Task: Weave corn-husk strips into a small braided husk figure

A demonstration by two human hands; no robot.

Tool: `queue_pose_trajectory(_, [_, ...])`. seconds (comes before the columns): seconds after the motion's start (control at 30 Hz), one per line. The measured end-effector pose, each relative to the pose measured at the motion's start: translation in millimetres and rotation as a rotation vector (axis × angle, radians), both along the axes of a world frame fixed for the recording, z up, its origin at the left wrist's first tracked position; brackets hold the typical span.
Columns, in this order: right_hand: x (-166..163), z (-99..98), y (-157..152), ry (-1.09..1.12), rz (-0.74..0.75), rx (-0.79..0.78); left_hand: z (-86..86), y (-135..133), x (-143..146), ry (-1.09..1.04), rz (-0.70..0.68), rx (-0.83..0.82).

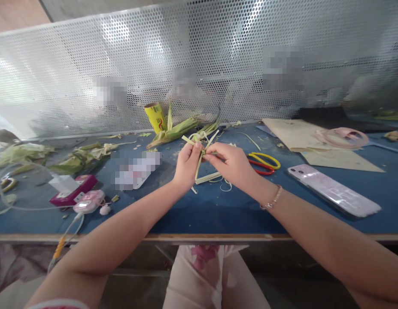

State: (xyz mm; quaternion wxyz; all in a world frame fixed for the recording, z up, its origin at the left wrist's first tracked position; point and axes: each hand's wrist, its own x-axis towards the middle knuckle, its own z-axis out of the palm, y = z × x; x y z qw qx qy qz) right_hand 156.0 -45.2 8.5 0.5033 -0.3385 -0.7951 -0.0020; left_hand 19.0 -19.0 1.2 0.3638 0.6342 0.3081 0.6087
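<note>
While the left hand point(187, 165) presses its thumb on thin green strips point(202, 153), the right hand point(229, 163) pinches them with bent fingers, so both hands are nearly closed, just above the blue worktop point(218, 216). It looks like a folding or tying step; the next bit seems to need a tight left pinch and a gentle right pull. Pale loose strips point(208, 177) lie below, and long husks point(174, 132) lie behind.
</note>
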Motion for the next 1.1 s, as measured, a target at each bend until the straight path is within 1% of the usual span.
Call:
queue_pose_trajectory(0.07, [6.8,2.6,-0.9,-0.037,-0.068,0.178,1.5,3.0,-2.8,0.032,-0.017,0.005])
queue_pose_trajectory(0.13, [12.9,5.1,-2.4,-0.071,-0.158,0.307,2.9,6.1,-5.4,0.080,-0.010,0.005])
queue_pose_trajectory(0.2, [16.4,6.3,-3.0,-0.144,-0.209,0.353,4.6,7.7,-6.9,0.123,0.000,0.007])
queue_pose_trajectory(0.23, [16.7,6.1,-2.6,-0.196,-0.209,0.353,5.5,7.8,-7.0,0.129,0.002,0.010])
queue_pose_trajectory(0.33, [14.1,2.4,1.8,-0.334,-0.163,0.306,8.2,5.9,-5.5,0.098,-0.009,0.028])
queue_pose_trajectory(0.43, [11.0,-3.0,8.0,-0.375,-0.134,0.257,8.8,3.1,-4.4,0.124,-0.019,0.062])
queue_pose_trajectory(0.57, [11.2,-5.7,11.4,-0.318,-0.090,0.204,6.4,1.8,-7.4,0.221,-0.036,0.135])
queue_pose_trajectory(0.67, [11.2,-3.5,8.5,-0.239,-0.077,0.117,4.6,2.1,-10.1,0.234,-0.137,0.219])
queue_pose_trajectory(0.73, [10.4,-1.2,5.4,-0.202,-0.072,0.070,4.1,1.9,-10.3,0.227,-0.184,0.247])
queue_pose_trajectory(0.8, [9.3,1.0,2.6,-0.176,-0.063,0.047,4.1,1.2,-9.3,0.210,-0.197,0.237])
queue_pose_trajectory(0.93, [8.0,3.2,0.7,-0.116,-0.042,0.019,3.7,0.4,-6.7,0.145,-0.196,0.166])
queue_pose_trajectory(1.1, [7.0,3.5,0.7,-0.048,0.003,-0.062,0.3,2.5,-5.7,0.109,-0.230,0.106])
